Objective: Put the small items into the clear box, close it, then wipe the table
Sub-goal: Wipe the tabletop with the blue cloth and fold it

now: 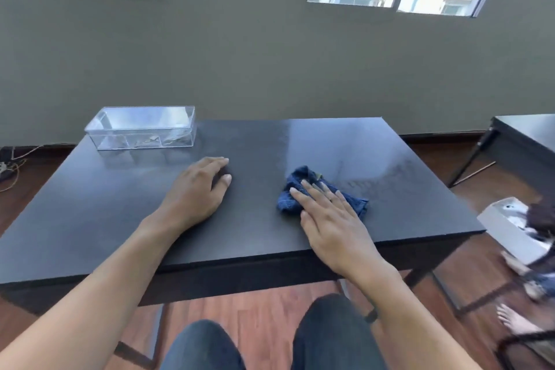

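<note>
Right hand point(333, 219): fingers point(312, 192) spread flat, pressing the blue cloth point(324, 189) onto the desk point(120, 204), gripping nothing. Left hand point(195, 189): fingers loosely curled, resting empty on the desk left of the cloth. Clear box point(142, 128) stands shut, far-left of the cloth, small items inside. Judged step: wiping. Next move calls for sweeping the cloth across uncovered areas.

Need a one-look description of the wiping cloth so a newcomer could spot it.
Start at the black table filling the view. On its right half, near the front edge, the right hand presses flat on a crumpled dark blue cloth. It is the only fabric there; the clear box sits far left.
</note>
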A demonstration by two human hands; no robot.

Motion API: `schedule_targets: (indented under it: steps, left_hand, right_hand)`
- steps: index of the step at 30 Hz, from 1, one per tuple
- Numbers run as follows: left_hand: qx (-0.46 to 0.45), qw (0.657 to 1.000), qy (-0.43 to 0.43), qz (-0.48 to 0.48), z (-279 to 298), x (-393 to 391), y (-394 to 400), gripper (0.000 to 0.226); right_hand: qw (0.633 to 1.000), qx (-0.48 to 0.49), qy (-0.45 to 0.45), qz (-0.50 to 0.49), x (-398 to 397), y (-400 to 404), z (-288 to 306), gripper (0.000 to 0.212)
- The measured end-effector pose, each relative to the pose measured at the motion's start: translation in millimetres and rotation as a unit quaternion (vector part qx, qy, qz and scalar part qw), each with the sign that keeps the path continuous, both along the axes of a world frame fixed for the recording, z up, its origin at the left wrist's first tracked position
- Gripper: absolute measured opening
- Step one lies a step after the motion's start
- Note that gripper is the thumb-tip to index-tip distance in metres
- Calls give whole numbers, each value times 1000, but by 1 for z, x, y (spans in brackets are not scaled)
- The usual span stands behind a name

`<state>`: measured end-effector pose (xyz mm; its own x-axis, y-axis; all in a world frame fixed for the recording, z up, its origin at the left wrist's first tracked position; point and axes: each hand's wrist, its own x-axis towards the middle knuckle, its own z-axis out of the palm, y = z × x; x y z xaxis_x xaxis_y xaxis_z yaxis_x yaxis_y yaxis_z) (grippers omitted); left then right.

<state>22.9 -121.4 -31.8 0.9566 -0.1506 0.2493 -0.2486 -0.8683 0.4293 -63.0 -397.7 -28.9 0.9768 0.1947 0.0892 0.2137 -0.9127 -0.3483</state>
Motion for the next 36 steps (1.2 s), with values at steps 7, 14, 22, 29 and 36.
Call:
schedule_targets:
  steps: [7,14,22,29,36]
  left_hand:
    - [20,1000,-3,4,-6,11,-27,48]
    - [37,999,-11,15,-9,8,-31,49]
    - [33,999,-20,12,-11,8,-30,47]
    - [32,999,-26,11,-15,10,-29,47]
    - [19,999,-24,18,-15,8,-33,48]
  right_hand:
    - [982,-22,32,-184,67,-125,0,53]
    - [996,-11,12,-84,38,-36,-1,54]
    - [998,-17,-9,54,-33,-76,2,48]
    - [987,-40,29,-151,67,-190,-3,46]
    - [971,0,98,-216,188,-141,16,53]
